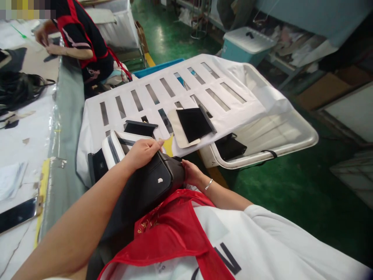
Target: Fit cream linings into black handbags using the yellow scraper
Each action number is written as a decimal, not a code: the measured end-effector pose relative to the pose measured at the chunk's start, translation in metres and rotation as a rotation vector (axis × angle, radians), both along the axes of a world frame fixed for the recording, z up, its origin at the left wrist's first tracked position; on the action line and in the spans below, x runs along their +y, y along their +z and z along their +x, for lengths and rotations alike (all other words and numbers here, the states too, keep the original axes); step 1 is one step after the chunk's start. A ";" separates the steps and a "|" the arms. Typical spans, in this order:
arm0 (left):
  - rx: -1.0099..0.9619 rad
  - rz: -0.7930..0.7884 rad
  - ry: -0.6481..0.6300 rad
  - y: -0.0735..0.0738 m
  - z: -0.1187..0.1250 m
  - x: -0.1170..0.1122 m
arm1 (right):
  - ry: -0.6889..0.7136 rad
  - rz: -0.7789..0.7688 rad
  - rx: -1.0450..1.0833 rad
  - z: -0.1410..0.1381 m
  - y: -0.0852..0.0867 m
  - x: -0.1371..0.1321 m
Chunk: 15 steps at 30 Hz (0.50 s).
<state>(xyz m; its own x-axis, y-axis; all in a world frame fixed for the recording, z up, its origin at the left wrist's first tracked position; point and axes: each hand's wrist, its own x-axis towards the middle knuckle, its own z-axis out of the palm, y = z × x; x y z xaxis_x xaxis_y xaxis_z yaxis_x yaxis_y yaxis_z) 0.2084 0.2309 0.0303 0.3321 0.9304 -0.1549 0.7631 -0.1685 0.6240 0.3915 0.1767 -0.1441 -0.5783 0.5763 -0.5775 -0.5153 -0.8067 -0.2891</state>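
Observation:
A black leather-like bag [145, 182] with a small white mark on its face rests across my lap, tilted. My left hand [142, 153] is closed over its upper edge, thumb and fingers pressed together there. At the bag's right end, my right hand [190, 173] grips the side, its fingertips partly hidden behind the edge. A white piece with a grey stripe [112, 149] lies just beyond my left wrist. Past the bag, a black panel on a cream backing [192, 124] lies on a white slotted board [151, 91], with a smaller black piece [140, 128] to its left.
A translucent plastic bin [291, 146] stands under the board's right side, with black material [230, 146] inside. On the left is a worktable [29, 144] with a phone [19, 214]. A co-worker in a red apron [87, 58] works at its far end.

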 end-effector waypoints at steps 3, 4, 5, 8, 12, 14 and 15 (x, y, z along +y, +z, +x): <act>0.027 0.070 -0.027 0.013 -0.002 -0.007 | 0.047 0.088 0.013 0.010 -0.011 0.003; 0.043 0.092 -0.038 0.016 -0.001 -0.009 | 0.078 0.137 0.009 0.013 -0.016 0.002; 0.058 0.108 -0.046 0.019 0.000 -0.010 | 0.125 0.209 0.000 0.014 -0.020 0.002; 0.070 0.144 -0.044 0.026 0.001 -0.012 | 0.267 0.447 -0.049 0.007 -0.025 0.004; 0.043 0.204 -0.013 0.041 -0.008 -0.020 | 0.277 0.607 -0.131 -0.015 -0.010 0.018; 0.037 0.247 0.005 0.049 -0.015 -0.028 | 0.266 0.659 -0.187 -0.026 0.002 0.023; 0.033 0.272 0.012 0.053 -0.018 -0.033 | 0.258 0.680 -0.219 -0.030 0.007 0.025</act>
<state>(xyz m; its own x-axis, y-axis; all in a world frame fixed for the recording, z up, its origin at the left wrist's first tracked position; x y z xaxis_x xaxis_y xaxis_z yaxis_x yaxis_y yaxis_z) 0.1903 0.1979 0.0830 0.3194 0.9433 0.0909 0.7854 -0.3171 0.5316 0.3611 0.2012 -0.1372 -0.6563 0.7083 -0.2600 -0.2081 -0.5012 -0.8399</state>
